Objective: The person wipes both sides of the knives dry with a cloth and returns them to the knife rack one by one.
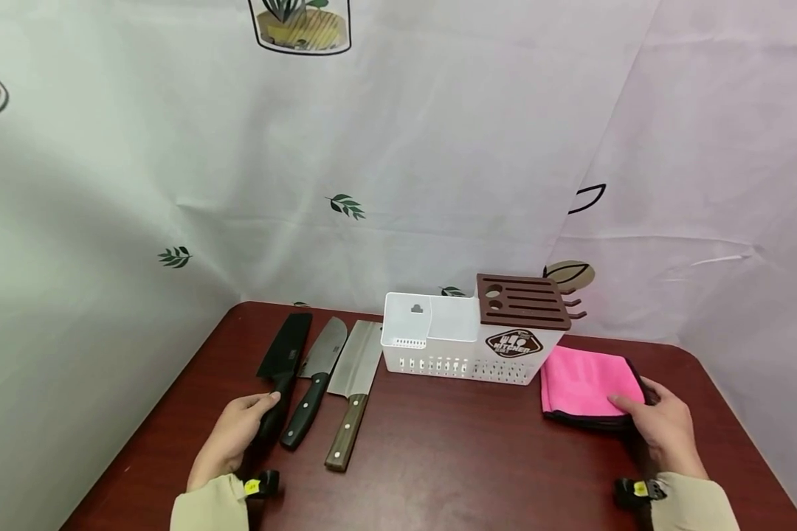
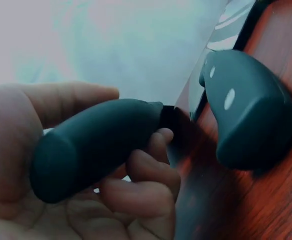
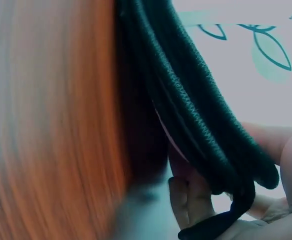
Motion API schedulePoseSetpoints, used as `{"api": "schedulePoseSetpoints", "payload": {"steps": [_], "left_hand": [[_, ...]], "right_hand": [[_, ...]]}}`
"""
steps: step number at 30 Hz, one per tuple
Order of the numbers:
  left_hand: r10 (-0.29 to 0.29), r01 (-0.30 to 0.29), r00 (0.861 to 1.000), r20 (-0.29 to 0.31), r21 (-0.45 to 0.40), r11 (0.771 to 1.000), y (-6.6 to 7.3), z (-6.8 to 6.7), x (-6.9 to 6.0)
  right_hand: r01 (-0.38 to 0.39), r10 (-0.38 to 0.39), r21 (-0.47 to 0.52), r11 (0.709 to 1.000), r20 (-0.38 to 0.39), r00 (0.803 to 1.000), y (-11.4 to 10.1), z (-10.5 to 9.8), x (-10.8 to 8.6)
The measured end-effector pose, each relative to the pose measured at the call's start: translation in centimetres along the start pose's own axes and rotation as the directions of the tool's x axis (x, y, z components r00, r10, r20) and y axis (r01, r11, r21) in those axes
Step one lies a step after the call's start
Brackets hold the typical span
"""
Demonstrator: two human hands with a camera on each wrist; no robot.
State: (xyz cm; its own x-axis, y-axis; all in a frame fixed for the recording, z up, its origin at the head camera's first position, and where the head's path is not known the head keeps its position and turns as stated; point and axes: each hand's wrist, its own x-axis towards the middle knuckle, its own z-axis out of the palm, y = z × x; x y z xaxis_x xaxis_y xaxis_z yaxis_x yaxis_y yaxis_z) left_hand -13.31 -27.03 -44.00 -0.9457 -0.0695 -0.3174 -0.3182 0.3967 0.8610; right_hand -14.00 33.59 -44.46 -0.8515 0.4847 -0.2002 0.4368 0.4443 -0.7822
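Note:
At the left of the table, my left hand (image 1: 235, 428) grips the dark handle (image 2: 96, 145) of a black-bladed kitchen knife (image 1: 285, 346). In the left wrist view my fingers curl under that handle and the thumb lies along its side. Beside it lies a chef's knife (image 1: 308, 402) with a riveted black handle, then a cleaver (image 1: 355, 387) with a wooden handle. On the right, my right hand (image 1: 664, 424) pinches the near right corner of a folded pink cloth (image 1: 587, 383) with black edging. The right wrist view shows its layered black edge (image 3: 186, 105) between thumb and fingers.
A white perforated knife holder (image 1: 438, 350) with a slotted brown top (image 1: 525, 301) and side hooks stands at the back, between the cleaver and the cloth. White printed curtains (image 1: 438, 147) hang behind and beside the dark red wooden table (image 1: 452, 450).

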Motion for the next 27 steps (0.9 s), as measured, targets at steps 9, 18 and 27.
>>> {"api": "schedulePoseSetpoints", "payload": {"steps": [9,18,27], "left_hand": [[-0.035,0.037,0.998,-0.047,0.036,0.999,0.2,-0.2,-0.2],[-0.043,0.045,0.995,-0.087,0.014,0.999,0.5,-0.2,-0.3],[-0.017,0.022,0.994,-0.111,0.041,0.999,0.7,-0.2,-0.4]], "right_hand": [[-0.16,0.147,0.276,0.948,0.068,0.987,0.8,0.1,0.0],[-0.237,0.178,0.424,0.874,0.175,0.968,0.9,-0.3,-0.6],[-0.316,0.134,0.715,0.624,0.3,0.944,0.4,-0.5,-1.3]]}}
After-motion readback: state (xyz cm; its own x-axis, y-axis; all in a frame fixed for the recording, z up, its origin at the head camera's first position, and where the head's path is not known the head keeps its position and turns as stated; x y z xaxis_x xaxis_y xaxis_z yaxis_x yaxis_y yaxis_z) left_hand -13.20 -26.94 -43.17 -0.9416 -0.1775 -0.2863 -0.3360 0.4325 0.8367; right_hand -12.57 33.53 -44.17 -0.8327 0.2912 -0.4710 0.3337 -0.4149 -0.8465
